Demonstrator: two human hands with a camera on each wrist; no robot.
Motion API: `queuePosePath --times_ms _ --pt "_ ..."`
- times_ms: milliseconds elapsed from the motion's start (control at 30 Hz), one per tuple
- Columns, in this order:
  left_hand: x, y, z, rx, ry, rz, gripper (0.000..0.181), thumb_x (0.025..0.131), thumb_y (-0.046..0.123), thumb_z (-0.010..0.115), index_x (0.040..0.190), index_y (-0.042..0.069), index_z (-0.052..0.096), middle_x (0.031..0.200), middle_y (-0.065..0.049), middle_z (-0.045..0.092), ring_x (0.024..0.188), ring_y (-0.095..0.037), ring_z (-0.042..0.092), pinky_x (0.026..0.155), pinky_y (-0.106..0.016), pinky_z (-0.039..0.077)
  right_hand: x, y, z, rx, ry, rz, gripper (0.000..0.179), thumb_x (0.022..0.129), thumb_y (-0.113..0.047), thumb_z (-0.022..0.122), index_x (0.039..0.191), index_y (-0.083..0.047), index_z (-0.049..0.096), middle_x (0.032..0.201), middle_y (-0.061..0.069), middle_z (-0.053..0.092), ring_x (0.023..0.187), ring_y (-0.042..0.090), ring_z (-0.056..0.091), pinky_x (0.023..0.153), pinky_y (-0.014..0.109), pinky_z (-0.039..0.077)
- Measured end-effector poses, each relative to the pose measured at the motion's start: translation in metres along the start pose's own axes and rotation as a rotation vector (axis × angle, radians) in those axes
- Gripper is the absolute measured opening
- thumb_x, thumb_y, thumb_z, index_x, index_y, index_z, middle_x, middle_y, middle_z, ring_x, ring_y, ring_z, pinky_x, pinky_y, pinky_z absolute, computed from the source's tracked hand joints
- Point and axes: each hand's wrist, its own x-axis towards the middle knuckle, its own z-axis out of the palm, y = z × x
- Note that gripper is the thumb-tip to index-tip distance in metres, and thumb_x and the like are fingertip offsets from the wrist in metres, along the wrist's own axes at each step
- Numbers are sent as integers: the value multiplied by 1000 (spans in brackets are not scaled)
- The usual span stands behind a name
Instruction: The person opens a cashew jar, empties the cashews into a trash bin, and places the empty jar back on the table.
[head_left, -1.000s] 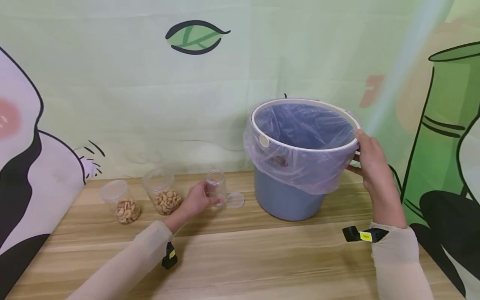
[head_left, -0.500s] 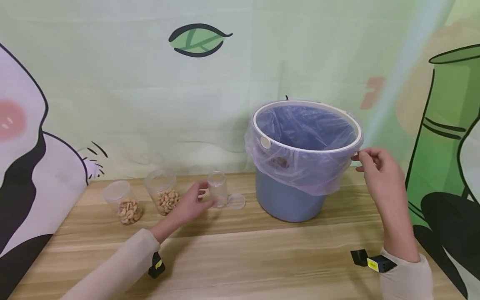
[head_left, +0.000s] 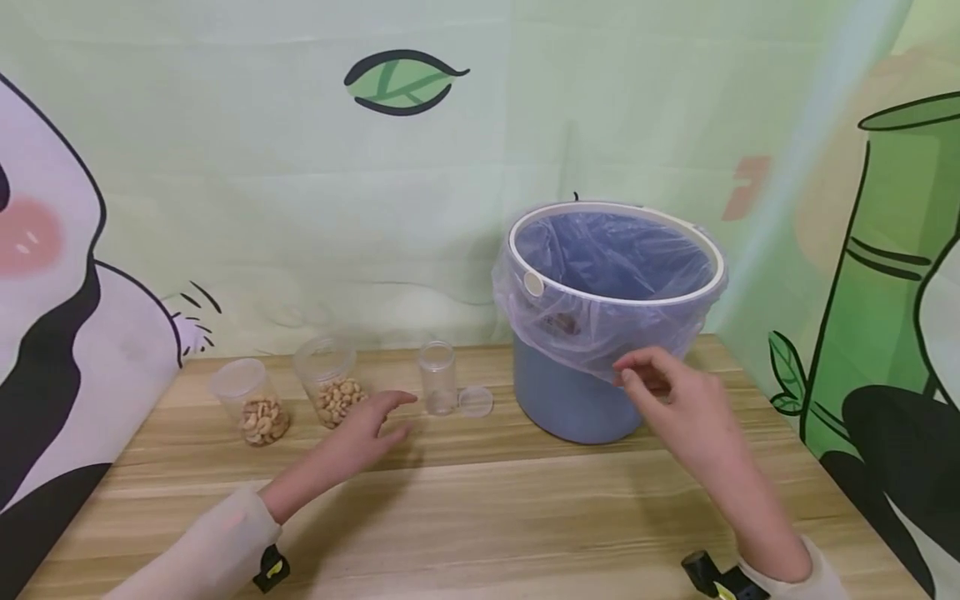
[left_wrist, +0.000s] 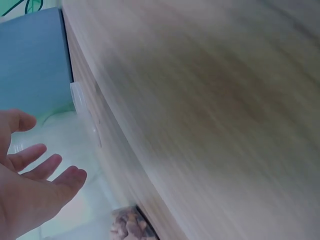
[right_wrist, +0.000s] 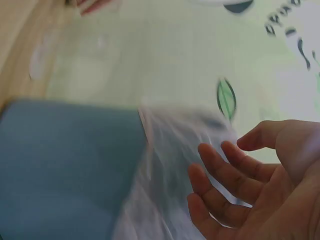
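My left hand (head_left: 358, 437) hovers over the table with fingers spread and nothing in them, just left of a small clear jar (head_left: 438, 379). Beside that jar lies a round clear lid (head_left: 476, 402). A blue bucket (head_left: 573, 408) stands at the right, lined with a translucent plastic bag (head_left: 600, 329) folded over its white rim. In front of the bucket is my right hand (head_left: 686, 408), its fingers loosely bent and holding nothing. The right wrist view shows the same relaxed fingers (right_wrist: 215, 190) with the bag behind them.
Two clear jars stand at the left of the wooden table (head_left: 480, 533): a lidded cashew jar (head_left: 262, 419) and a wider nut jar (head_left: 340, 400). A printed cloth backdrop (head_left: 300, 167) rises behind the table.
My left hand has let go of the small jar and drawn back leftward. My right hand has left the bucket's right rim and come down and left in front of the bucket.
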Motion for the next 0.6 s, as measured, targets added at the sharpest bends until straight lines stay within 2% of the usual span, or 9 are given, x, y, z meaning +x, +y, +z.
queuePosePath --times_ms 133,267,333,467,600 --pt "-8 1 -3 31 -1 32 43 101 15 62 141 -1 55 143 -21 55 134 -40 51 109 -56 42 0 -6 29 -23 -49 -138 18 99 -13 65 115 -9 72 109 4 75 101 24 72 87 44 56" --pt "-15 3 -7 43 18 45 41 106 22 55 142 2 56 145 -20 55 135 -40 50 111 -57 39 -4 -8 65 -103 -79 -333 29 95 -13 69 123 -6 70 120 8 72 112 28 67 95 47 53" --pt "-17 4 -10 38 21 49 41 108 25 51 142 3 56 145 -19 56 135 -40 50 111 -57 38 -8 -8 81 -138 -118 -404 34 94 -16 70 126 -5 68 125 11 70 116 30 65 97 46 53" --pt "-22 6 -14 37 15 71 42 111 25 42 141 0 56 144 -20 56 135 -42 49 112 -59 37 -15 -8 105 -169 -222 -501 41 94 -20 71 131 -3 65 132 13 65 122 30 61 101 45 51" --pt "-29 7 -16 84 30 106 40 111 21 40 141 0 57 143 -21 56 135 -44 49 112 -60 36 -16 -8 117 -177 -302 -555 46 96 -24 69 136 -3 62 139 14 60 130 31 57 106 45 47"
